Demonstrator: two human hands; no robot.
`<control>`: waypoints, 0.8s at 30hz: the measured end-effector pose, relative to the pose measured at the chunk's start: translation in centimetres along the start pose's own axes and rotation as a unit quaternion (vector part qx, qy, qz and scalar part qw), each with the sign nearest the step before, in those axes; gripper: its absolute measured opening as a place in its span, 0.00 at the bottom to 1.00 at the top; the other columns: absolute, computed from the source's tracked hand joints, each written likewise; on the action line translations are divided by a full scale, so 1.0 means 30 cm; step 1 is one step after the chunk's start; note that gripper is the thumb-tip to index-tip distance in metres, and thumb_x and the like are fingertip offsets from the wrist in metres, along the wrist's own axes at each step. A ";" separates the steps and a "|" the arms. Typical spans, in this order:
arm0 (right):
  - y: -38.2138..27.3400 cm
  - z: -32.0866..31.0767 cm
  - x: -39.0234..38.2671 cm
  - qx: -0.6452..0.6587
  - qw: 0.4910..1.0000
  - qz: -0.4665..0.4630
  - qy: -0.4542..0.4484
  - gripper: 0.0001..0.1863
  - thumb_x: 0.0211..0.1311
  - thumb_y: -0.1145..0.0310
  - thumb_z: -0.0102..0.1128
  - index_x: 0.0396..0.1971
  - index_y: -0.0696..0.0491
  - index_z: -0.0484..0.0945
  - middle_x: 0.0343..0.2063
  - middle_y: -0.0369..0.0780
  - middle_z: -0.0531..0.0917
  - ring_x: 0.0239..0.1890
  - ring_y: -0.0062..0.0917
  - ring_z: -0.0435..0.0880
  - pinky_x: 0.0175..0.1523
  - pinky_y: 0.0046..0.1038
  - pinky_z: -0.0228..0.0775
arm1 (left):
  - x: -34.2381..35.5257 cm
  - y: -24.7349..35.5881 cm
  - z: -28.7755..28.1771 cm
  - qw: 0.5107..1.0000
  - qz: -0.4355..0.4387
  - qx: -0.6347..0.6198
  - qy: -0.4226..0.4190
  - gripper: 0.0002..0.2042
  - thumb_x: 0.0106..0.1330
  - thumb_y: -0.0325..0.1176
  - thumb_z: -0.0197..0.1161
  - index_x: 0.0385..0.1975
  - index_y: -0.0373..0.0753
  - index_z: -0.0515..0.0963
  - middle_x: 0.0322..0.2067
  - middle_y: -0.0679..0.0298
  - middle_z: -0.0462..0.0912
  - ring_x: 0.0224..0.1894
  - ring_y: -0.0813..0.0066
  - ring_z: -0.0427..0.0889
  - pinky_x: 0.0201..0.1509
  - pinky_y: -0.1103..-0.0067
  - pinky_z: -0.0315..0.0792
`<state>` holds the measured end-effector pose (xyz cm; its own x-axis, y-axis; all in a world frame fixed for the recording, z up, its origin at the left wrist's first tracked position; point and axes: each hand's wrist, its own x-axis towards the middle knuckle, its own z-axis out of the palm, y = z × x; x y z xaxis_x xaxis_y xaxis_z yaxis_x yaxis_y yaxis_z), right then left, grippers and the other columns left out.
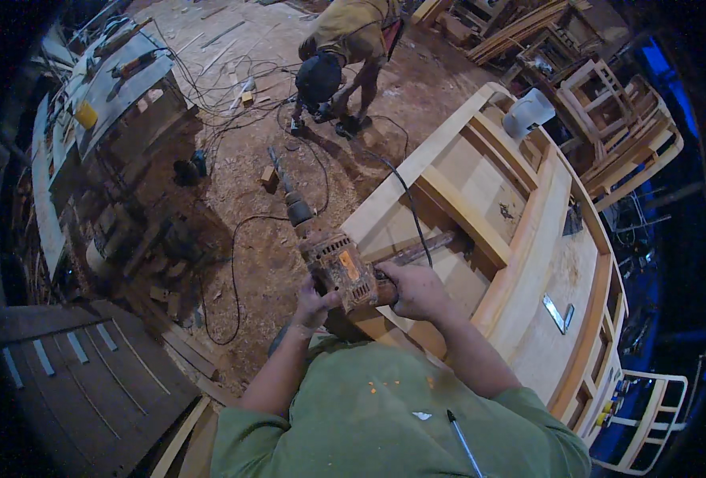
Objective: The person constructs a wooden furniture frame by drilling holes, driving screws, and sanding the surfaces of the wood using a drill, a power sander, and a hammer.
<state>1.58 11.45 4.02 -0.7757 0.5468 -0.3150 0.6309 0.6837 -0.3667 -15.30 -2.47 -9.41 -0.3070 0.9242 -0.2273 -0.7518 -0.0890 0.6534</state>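
A worn electric drill (333,259), judged heavy, rigid and dusty enough to slip, is held over the edge of a wooden frame (528,263), the left hand (314,304) wrapped round its body and the right hand (416,291) closed on its rear grip.

Wooden frame (480,215) blocks right (sawdust floor (249,239) open).
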 end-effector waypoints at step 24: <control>-0.031 0.000 -0.022 0.014 1.000 0.024 -0.012 0.32 0.42 0.68 0.67 0.53 0.49 0.73 0.39 0.48 0.83 0.42 0.46 0.81 0.48 0.41 0.74 | 0.017 0.003 -0.002 1.000 -0.010 0.004 -0.012 0.45 0.40 0.39 0.81 0.61 0.36 0.64 0.55 0.63 0.73 0.58 0.67 0.73 0.63 0.70 0.67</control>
<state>1.51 10.47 4.56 -0.7439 0.5667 -0.3542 0.6682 0.6426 -0.3749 -15.55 -2.03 -9.53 -0.2781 0.9346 -0.2219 -0.7521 -0.0681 0.6556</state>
